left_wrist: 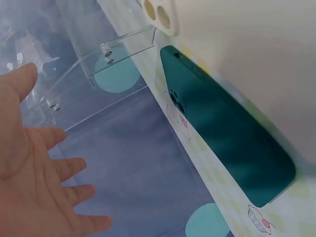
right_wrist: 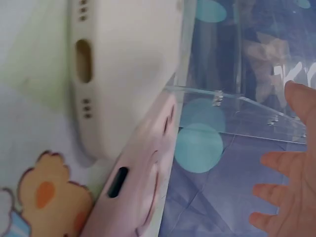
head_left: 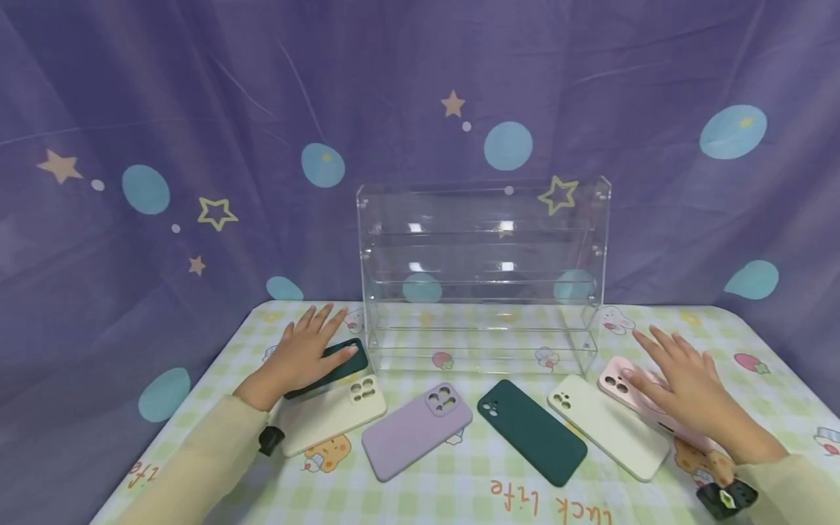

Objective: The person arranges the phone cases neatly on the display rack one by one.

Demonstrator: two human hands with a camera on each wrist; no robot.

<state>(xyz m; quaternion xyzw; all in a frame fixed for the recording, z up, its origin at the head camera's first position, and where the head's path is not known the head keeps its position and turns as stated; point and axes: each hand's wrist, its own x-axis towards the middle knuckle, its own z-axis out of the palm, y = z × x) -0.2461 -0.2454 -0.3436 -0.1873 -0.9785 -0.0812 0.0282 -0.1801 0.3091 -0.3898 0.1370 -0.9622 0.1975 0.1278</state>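
Observation:
My left hand [head_left: 303, 362] hovers with spread fingers over a dark green phone case [head_left: 346, 364]; the left wrist view shows a gap between the palm and that green case [left_wrist: 222, 128]. A cream phone case [head_left: 324, 424] lies just in front of it. On the other side, my right hand [head_left: 689, 386] is held, fingers spread, over a pink phone case [head_left: 630, 390], covering part of it. Beside the pink one lies another cream phone case [head_left: 613, 434]. Between the hands are a lavender phone case [head_left: 416, 436] and a second dark green phone case [head_left: 533, 435]. Neither hand holds anything.
Behind the cases stands a clear acrylic tiered rack [head_left: 482, 350] with several shelves. The checked tablecloth [head_left: 459, 503] carries cartoon prints. A purple curtain [head_left: 420, 65] with stars and blue ovals hangs behind the table.

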